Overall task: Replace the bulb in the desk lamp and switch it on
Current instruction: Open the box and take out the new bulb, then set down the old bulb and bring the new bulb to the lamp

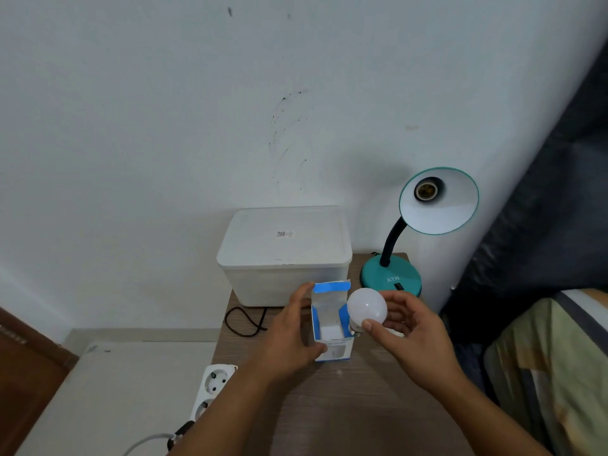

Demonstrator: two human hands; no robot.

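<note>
The wall (164,110) took up most of what you faced, white and flecked with dark marks, and against it stood the brown table (345,406) that carried everything. To your right lay a bed (552,357) with a striped cover. At the back of the table sat a white lidded bin (284,255) with a small label on top. Just beside it, toward the right rear corner, stood the teal lamp (391,278), its black neck curving up to a shade (439,200) tilted toward you, the socket (424,189) inside it bare. A black cord (245,320) looped down off the table's left edge, and a white power strip (214,386) lay lower left, partly hidden by your forearm. In front of the bin your left hand (292,337) gripped the blue and white box (330,320), fingers curled round its far side and thumb at its lower front corner, with the top flaps standing open. Your right hand (411,327) had its grip pinched on the white bulb (367,306), thumb pressed on the near side and fingers curled behind. The bulb sat just beside the box's right wall, its metal screw base pointing down, well short of the lamp's socket.
</note>
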